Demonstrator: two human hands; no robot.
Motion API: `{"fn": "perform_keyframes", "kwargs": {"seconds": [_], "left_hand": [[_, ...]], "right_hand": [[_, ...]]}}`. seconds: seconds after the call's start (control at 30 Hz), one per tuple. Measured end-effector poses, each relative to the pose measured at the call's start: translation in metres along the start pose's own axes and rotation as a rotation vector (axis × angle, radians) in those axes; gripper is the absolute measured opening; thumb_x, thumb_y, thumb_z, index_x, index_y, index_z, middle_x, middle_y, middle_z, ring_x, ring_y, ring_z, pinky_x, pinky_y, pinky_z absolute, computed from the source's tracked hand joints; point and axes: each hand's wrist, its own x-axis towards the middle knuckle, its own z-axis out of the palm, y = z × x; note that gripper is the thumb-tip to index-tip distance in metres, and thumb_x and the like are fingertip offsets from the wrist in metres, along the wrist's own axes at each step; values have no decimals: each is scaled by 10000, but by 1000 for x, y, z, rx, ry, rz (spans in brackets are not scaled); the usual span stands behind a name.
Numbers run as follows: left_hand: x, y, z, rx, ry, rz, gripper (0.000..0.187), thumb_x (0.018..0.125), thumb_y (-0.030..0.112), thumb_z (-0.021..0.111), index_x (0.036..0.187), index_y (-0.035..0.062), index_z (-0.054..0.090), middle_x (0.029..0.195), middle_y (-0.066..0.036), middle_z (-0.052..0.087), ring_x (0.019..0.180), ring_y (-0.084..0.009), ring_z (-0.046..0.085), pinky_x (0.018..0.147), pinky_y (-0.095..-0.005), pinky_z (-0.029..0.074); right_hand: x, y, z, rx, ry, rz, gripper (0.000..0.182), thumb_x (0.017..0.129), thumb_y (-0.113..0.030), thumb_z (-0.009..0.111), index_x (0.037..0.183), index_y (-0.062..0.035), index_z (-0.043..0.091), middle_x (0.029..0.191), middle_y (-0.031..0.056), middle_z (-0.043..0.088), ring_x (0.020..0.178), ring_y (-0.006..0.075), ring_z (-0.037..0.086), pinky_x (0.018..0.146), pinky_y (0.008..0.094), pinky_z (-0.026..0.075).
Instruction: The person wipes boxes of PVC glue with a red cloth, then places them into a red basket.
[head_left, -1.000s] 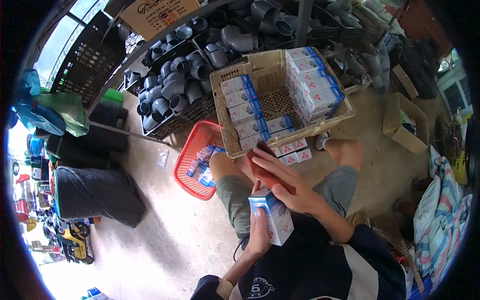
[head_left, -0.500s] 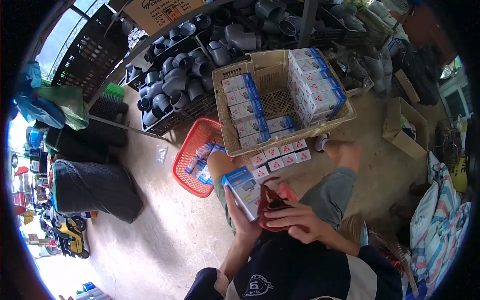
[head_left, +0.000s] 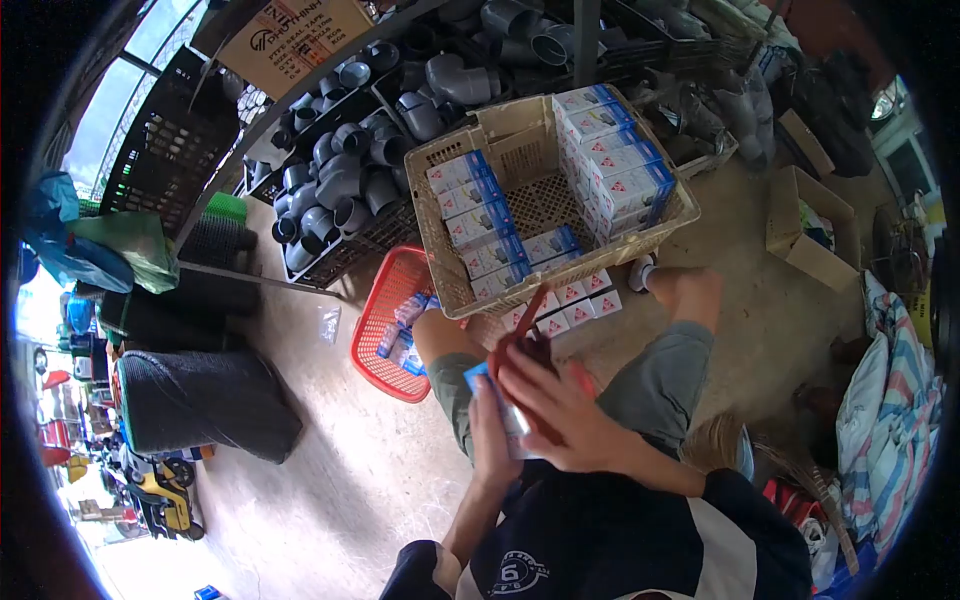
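A blue and white box (head_left: pixel 514 424) is gripped by my left hand (head_left: pixel 492 440), its fingers along the left side. My right hand (head_left: pixel 560 410) is wrapped round a dark red object (head_left: pixel 530 352), which lies against the box's right side; its exact shape is unclear. Beyond my hands stands a beige crate (head_left: pixel 446 284) holding stacks of blue and white boxes (head_left: pixel 622 165). More white boxes (head_left: pixel 580 314) stand on the floor under its near edge, partly hidden. A red basket (head_left: pixel 366 335) with small blue packs (head_left: pixel 405 345) is beside my left knee.
Black crates of grey pipe fittings (head_left: pixel 340 180) lie beyond. Dark rolled netting (head_left: pixel 205 405) stands at left. An open cardboard box (head_left: pixel 815 255) and a striped sheet (head_left: pixel 885 400) are at right, with a straw broom (head_left: pixel 712 445) near my right leg.
The box has turned more edge-on, and my right hand has moved left and up over it with the dark red object. The view has shifted slightly.
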Motion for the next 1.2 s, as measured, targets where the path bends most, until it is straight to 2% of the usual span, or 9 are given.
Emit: {"fn": "perform_keyframes", "kwargs": {"seconds": [0.07,0.27,0.43,0.57,0.63,0.7,0.83,0.93,1.2], "left_hand": [[8,19,-2,-297,-134,-123,610,1050,523,333,1385,29,461,1278,-127,570,1076,-223,637,927,-346,522],[-12,9,26,218,-114,188,510,1091,360,295,1516,80,258,1491,-138,358,1372,-231,370,1148,-364,293],[-2,30,25,-42,-54,151,591,1060,462,374,1500,81,273,1327,-104,508,1169,-193,539,986,-335,460],[41,24,-38,-416,-546,-41,733,978,666,365,1390,65,445,1149,-109,616,1008,-207,639,886,-349,535],[6,43,17,-229,-29,79,732,980,670,342,1347,54,486,1126,-113,629,992,-226,653,893,-372,538],[0,31,22,-197,-29,52,680,1000,618,353,1339,44,485,1153,-110,623,1030,-229,640,917,-380,525],[4,-5,4,-75,-184,43,580,1035,458,386,1411,18,417,1326,-127,556,1187,-229,567,1033,-378,439],[-3,8,11,-74,-261,59,590,1047,473,331,1442,40,399,1368,-127,532,1230,-253,544,1083,-400,402],[15,16,8,-321,-287,114,642,1051,536,281,1570,172,175,1490,-125,410,1370,-284,418,1143,-418,349]], "right_hand": [[-13,1,7,28,-58,-59,697,937,-322,596,1522,-58,324,1590,202,240,1439,421,275,1166,599,189],[9,28,-9,282,79,-24,691,916,-268,620,1526,-101,342,1592,132,276,1421,420,303,1161,569,207],[-3,5,1,109,-38,-165,523,905,-180,578,1410,-54,519,1504,161,435,1406,285,404,1204,524,80],[-32,26,7,623,-141,-163,379,1008,-274,474,1258,-40,638,1351,127,598,1284,367,519,1189,524,198],[-50,41,29,1035,165,51,467,1037,-331,381,1300,-6,590,1393,152,556,1305,340,505,1191,484,210],[-54,28,37,1578,417,311,627,1057,-429,241,1415,44,443,1500,200,416,1389,300,406,1187,415,215],[-25,22,21,607,374,136,591,1047,-369,316,1485,28,343,1599,196,212,1479,311,219,1184,431,185],[-15,15,10,411,325,-5,560,1020,-295,416,1483,13,355,1603,198,197,1470,356,231,1180,443,184],[-3,18,34,-114,62,-360,511,851,-368,662,1332,-203,608,1487,87,455,1321,403,432,1126,636,224]]}}
